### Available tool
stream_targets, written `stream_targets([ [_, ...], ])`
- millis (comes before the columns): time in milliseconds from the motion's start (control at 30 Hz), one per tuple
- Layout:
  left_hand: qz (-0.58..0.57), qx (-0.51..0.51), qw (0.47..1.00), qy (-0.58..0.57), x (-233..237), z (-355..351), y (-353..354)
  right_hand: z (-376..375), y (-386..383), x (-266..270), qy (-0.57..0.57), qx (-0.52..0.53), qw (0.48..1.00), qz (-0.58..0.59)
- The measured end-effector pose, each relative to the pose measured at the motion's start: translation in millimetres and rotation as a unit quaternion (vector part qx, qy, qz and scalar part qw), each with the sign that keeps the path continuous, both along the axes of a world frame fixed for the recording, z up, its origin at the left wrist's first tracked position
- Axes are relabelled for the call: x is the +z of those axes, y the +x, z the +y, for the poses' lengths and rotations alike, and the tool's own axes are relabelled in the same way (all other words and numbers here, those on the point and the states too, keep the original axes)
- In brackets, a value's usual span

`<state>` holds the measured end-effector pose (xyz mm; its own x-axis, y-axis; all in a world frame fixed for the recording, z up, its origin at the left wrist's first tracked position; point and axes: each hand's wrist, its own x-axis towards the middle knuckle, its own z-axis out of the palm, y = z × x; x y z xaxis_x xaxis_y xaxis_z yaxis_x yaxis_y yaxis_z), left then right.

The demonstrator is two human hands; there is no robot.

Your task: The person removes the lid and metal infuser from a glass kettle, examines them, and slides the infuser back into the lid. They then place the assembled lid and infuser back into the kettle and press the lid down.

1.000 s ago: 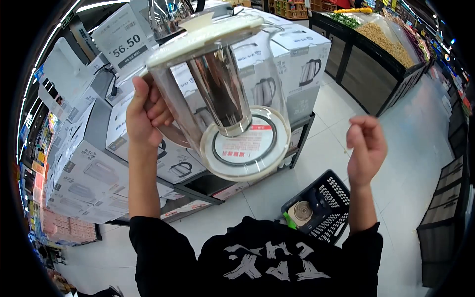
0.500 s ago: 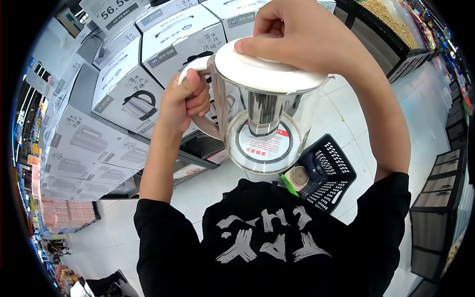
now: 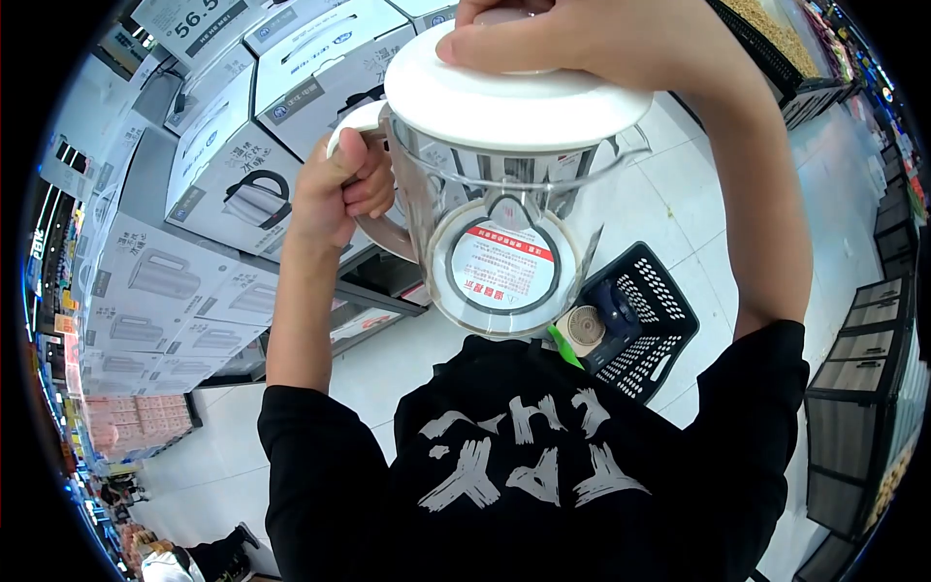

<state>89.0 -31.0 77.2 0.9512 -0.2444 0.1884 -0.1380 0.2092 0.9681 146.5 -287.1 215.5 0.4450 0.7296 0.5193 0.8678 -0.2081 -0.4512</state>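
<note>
My left hand [image 3: 344, 189] is closed around the white handle of a clear glass kettle [image 3: 422, 218], holding it up in front of my chest. At its base lies a round white label [image 3: 502, 267] with red print. Over the mouth, my right hand [image 3: 601, 44] grips the top of the white lid [image 3: 495, 107]; part of its fingers is cut off by the frame edge. The lid sits raised and tilted, with the glass rim showing below it. A shiny metal infuser [image 3: 495, 167] hangs under the lid, inside the kettle's mouth.
Stacked white kettle boxes [image 3: 218, 165] fill the left side, with a price sign [image 3: 199, 24] above. On the tiled floor stands a black shopping basket [image 3: 650, 310] holding several items. Dark bins [image 3: 858, 388] line the right. Another person's dark-clothed leg [image 3: 218, 553] shows at lower left.
My right hand has lifted the lid, opening a gap above the glass rim and drawing the infuser upward. The kettle has shifted slightly left and its base label shows more fully.
</note>
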Motion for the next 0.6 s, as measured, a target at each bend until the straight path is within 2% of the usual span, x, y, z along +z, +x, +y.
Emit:
stream_targets([
  [133,-0.004,-0.008,1.000,-0.002,-3,-3,-1,-2,0,-6,0.008,-0.007,1.000,0.007],
  [267,0.009,0.002,0.999,-0.032,-7,1,0,5,12,-11,-0.068,0.013,0.987,0.143],
  [300,0.003,0.000,1.000,-0.027,-10,3,0,6,6,-9,-0.084,0.006,0.986,0.146],
  [400,0.001,0.002,1.000,-0.014,-11,4,-2,-1,9,-27,-0.020,0.063,0.996,0.058],
  [600,0.009,0.029,0.999,-0.034,-25,11,-5,3,14,-38,0.011,0.099,0.994,0.044],
])
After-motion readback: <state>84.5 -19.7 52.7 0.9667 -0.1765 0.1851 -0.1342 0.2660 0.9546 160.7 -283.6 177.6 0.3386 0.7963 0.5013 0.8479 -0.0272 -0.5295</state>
